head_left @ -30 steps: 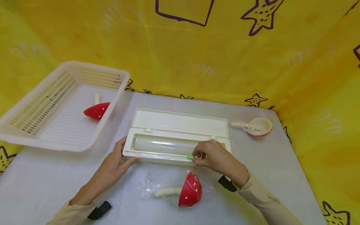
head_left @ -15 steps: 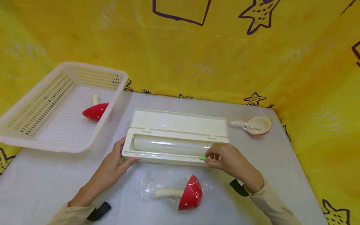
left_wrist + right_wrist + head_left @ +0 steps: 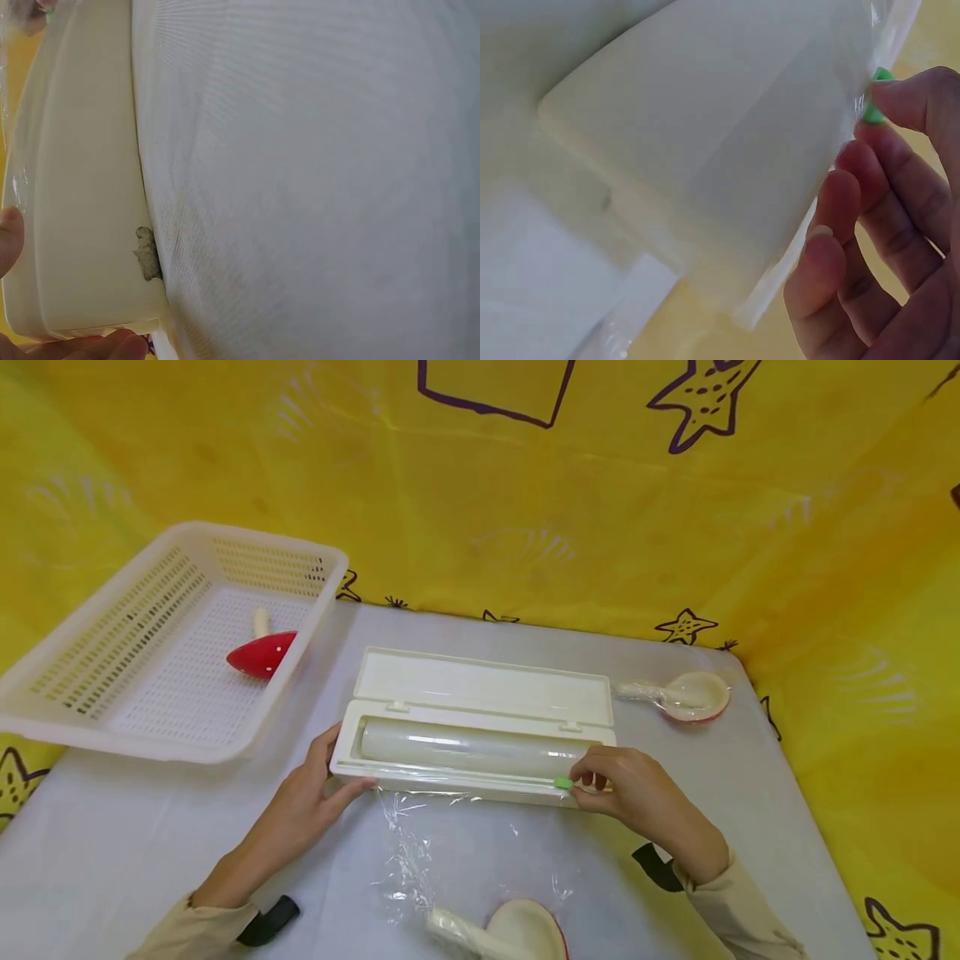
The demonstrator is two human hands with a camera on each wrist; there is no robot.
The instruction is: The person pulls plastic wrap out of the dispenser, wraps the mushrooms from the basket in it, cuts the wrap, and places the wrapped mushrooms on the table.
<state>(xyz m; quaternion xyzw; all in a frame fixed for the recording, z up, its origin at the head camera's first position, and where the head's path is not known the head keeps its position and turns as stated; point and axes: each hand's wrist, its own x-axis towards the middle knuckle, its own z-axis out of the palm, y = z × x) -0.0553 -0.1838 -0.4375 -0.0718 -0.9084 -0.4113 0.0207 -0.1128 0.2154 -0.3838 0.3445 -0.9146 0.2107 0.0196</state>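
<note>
A cream cling film dispenser (image 3: pixel 465 791) lies mid-table with its lid (image 3: pixel 483 685) raised, the film roll (image 3: pixel 457 747) inside. At its left end my left hand (image 3: pixel 292 818) grips the box, thumb in front and fingers round the end wall (image 3: pixel 97 328). Thumb and forefinger of my right hand (image 3: pixel 645 797) pinch the small green slide cutter (image 3: pixel 563 783) near the right end of the front edge. Clear film (image 3: pixel 408 852) hangs from that edge onto the table. Nearer me lies a red-and-cream ladle (image 3: pixel 525 927), bowl up, its handle in film and partly out of frame.
To the left stands a white slotted basket (image 3: pixel 127 739) with a red spotted ladle (image 3: pixel 262 655) inside. Another ladle (image 3: pixel 693 696), wrapped in film, lies at the back right. A yellow patterned cloth (image 3: pixel 480 485) hangs behind the table.
My right hand has slid the green cutter rightward along the front edge. The nearest ladle has rolled toward me, from red dome showing to bowl up. The left hand keeps its place.
</note>
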